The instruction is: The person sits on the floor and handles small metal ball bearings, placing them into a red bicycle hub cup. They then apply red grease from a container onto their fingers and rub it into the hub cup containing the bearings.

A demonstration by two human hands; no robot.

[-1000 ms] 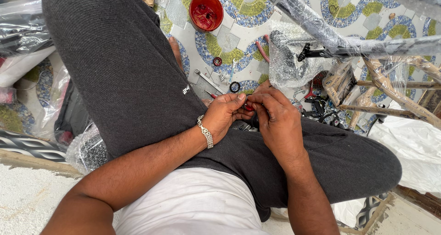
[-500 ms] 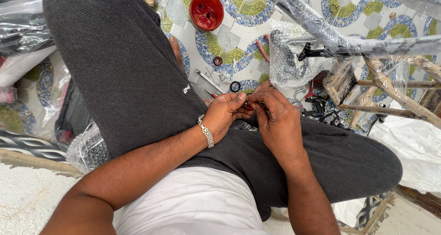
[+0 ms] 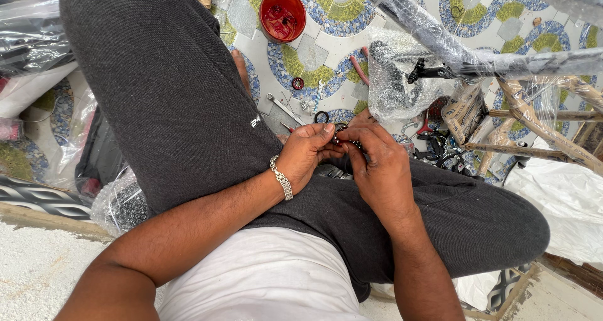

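Floor (image 3: 402,0): we see tiles patterned in blue, green and grey rings.
Red bowl (image 3: 282,14): we find it standing upright on the floor.
Spanner (image 3: 284,108): lying flat on a tile.
Black ring (image 3: 321,117): just beside the spanner.
Bubble-wrapped bundle (image 3: 396,76): resting on the floor.

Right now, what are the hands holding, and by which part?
Both hands, left hand and right hand, pinch a small dark metal part between their fingertips. Which part of it cannot be told.

Matt knitted grey trousers (image 3: 169,95), shiny metal bracelet (image 3: 282,178), glossy plastic wrap (image 3: 440,41), smooth red plastic bowl (image 3: 282,14).
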